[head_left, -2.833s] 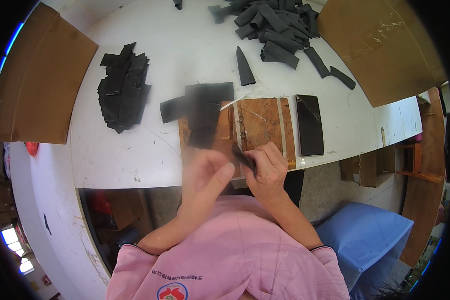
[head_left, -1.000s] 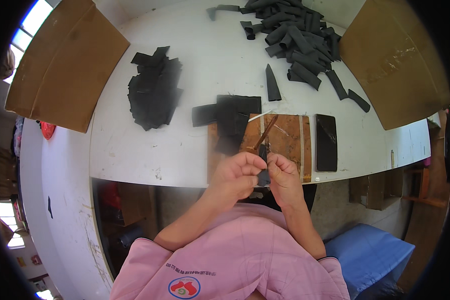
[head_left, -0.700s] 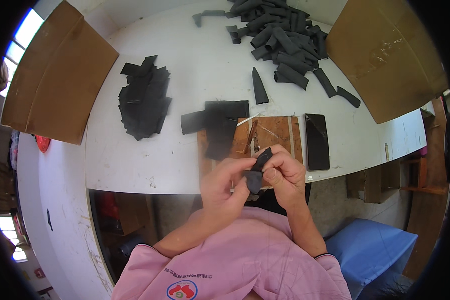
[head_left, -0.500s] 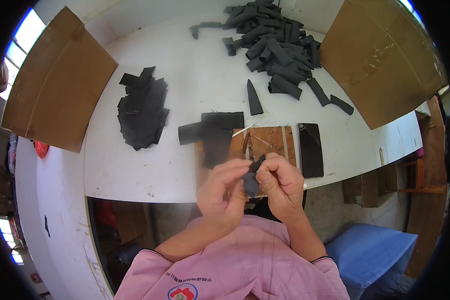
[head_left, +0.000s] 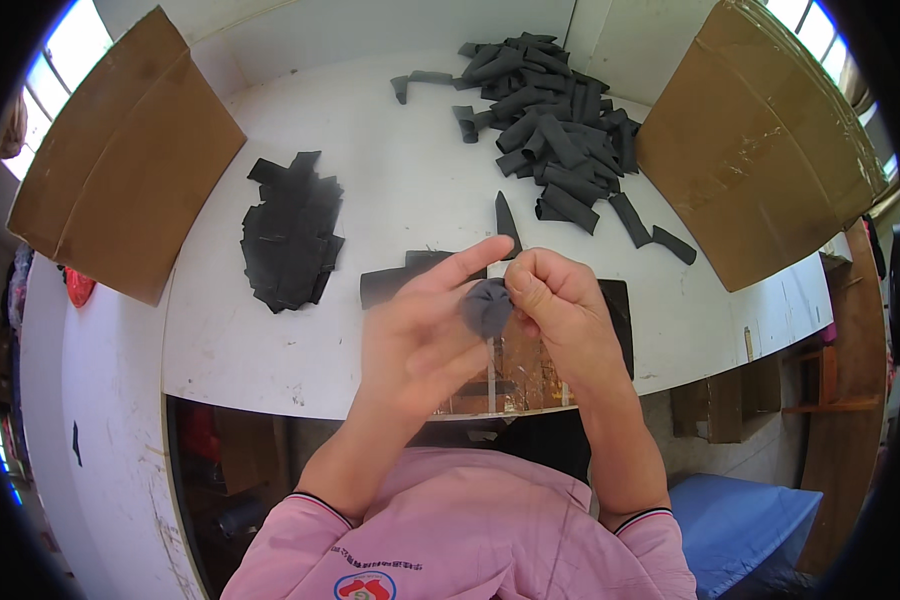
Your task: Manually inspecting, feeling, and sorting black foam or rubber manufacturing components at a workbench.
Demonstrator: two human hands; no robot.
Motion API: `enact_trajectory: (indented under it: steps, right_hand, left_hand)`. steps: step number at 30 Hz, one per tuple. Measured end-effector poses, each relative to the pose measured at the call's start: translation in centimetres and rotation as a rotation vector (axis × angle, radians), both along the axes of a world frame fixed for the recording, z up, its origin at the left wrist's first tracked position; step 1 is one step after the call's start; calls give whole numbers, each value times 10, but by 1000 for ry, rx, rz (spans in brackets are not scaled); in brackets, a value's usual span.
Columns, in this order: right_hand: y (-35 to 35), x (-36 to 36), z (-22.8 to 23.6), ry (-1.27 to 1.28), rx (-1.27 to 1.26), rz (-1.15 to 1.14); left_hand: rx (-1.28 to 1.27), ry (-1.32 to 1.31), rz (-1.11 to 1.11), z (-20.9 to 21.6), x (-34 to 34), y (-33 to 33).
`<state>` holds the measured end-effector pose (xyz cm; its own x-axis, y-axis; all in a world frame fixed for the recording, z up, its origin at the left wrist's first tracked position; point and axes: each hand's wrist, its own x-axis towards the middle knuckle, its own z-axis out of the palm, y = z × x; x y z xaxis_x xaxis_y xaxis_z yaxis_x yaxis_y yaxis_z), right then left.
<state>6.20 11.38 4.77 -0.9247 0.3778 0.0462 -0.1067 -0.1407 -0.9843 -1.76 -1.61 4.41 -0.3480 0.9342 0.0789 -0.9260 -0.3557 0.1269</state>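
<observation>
Between thumb and curled fingers, my right hand (head_left: 568, 305) pinches a dark grey fabric piece (head_left: 488, 312) that looks bunched and rounded. My left hand (head_left: 408, 340) is spread beside it, fingers apart and smeared by motion; whether the palm touches the piece I cannot tell. Beneath both hands lies a worn brown board (head_left: 530, 375), partly covered by them. Just past the left hand are flat dark pieces (head_left: 383, 287). A pointed dark grey piece (head_left: 506, 220) lies beyond my fingertips. The right hand partly hides a black phone-like slab (head_left: 622, 318).
A flat stack of dark pieces (head_left: 292, 240) lies on the white table (head_left: 240, 360) at left. A heap of dark grey tubes (head_left: 555, 125) fills the far right. Cardboard panels stand at left (head_left: 125, 160) and right (head_left: 760, 150). A blue sheet (head_left: 740, 530) is low at right.
Both hands have risen away from my body over the board. The left hand has let go its pinch and spread its fingers; the right keeps hold of the fabric piece.
</observation>
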Motion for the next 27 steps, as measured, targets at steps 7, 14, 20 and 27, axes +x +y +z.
enact_trajectory:
  steps: [7,14,20,27]
  right_hand:
    - [10,-3,-38,-115,-218,92]
    - [12,-9,-56,-4,-248,201]
    - [3,-9,-45,-119,-157,102]
    - [5,-10,-71,-137,-183,157]
  left_hand:
    - [-277,-200,-5,-53,-5,15]
    - [-522,657,397,-35,14,8]
    - [-365,127,232,-50,-2,8]
    - [-479,183,167,-59,-1,6]
